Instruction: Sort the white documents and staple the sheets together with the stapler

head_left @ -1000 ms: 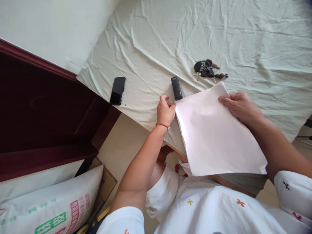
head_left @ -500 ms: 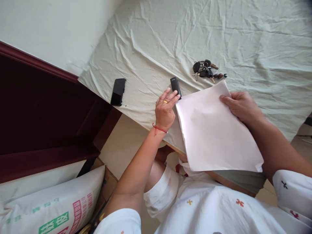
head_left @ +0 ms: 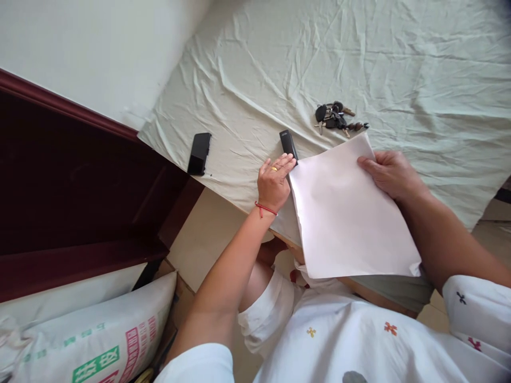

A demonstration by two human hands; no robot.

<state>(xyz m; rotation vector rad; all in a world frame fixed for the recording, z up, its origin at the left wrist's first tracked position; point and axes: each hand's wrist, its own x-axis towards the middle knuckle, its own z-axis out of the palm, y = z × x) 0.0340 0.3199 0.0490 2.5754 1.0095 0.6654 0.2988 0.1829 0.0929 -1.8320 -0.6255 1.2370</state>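
Note:
A white stack of paper [head_left: 351, 213] lies at the table's front edge, its lower part jutting out over my lap. My right hand [head_left: 399, 173] grips its right side, thumb on top and fingers underneath. At the upper left corner of the sheets sits a black stapler [head_left: 286, 141], angled away from me. Its near end is under the outstretched fingers of my left hand [head_left: 274, 180], which lie flat and press down there. Whether the corner is between the stapler's jaws is hidden by the fingers.
Beyond the paper lies a bunch of keys [head_left: 335, 117]. A black phone [head_left: 199, 154] rests near the left table edge. Wrinkled pale green cloth [head_left: 247, 96] covers the table. On the lower left are a dark red cabinet [head_left: 80, 181] and a printed white sack [head_left: 99, 330].
My left hand's fingers have come closer together and flattened onto the stapler's near end. My right hand keeps its grip on the paper. The view has shifted slightly.

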